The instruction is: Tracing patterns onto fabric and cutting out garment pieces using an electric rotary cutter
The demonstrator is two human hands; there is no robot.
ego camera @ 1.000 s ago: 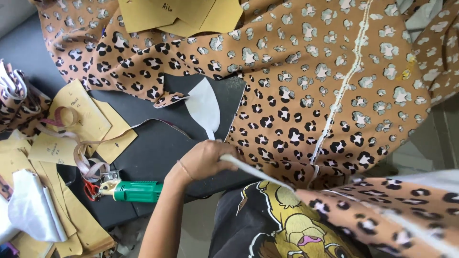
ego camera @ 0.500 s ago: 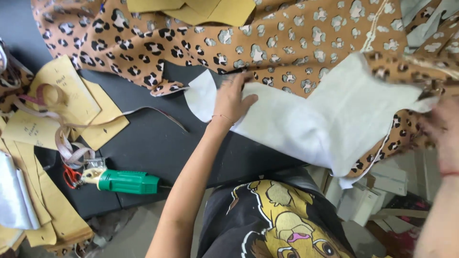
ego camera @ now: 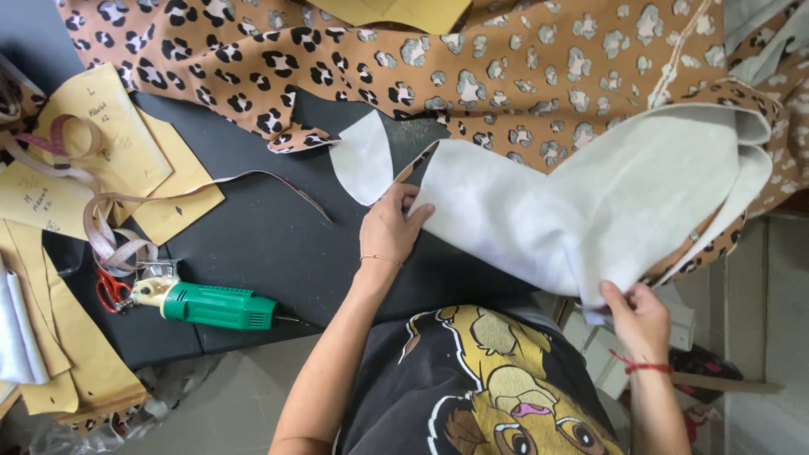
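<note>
A large piece of tan leopard-print fabric [ego camera: 506,76] lies over a black table [ego camera: 270,244]. Part of it is folded back, so its white underside [ego camera: 607,202] faces up. My left hand [ego camera: 392,223] pinches the near left corner of this folded piece against the table. My right hand [ego camera: 639,316] grips the lower right edge of the same fabric, off the table's edge. A small curved white flap [ego camera: 364,158] sticks out just left of my left hand.
A green handheld electric cutter [ego camera: 211,305] lies near the table's front edge, with red-handled scissors [ego camera: 108,291] beside it. Yellow paper patterns [ego camera: 93,168] and a pink measuring tape [ego camera: 93,227] cover the left side. White cloth [ego camera: 17,329] sits at far left.
The fabric was turned over and spread, showing more white underside. My left hand slid from the edge onto the table at the corner; my right hand came into view holding the lower edge.
</note>
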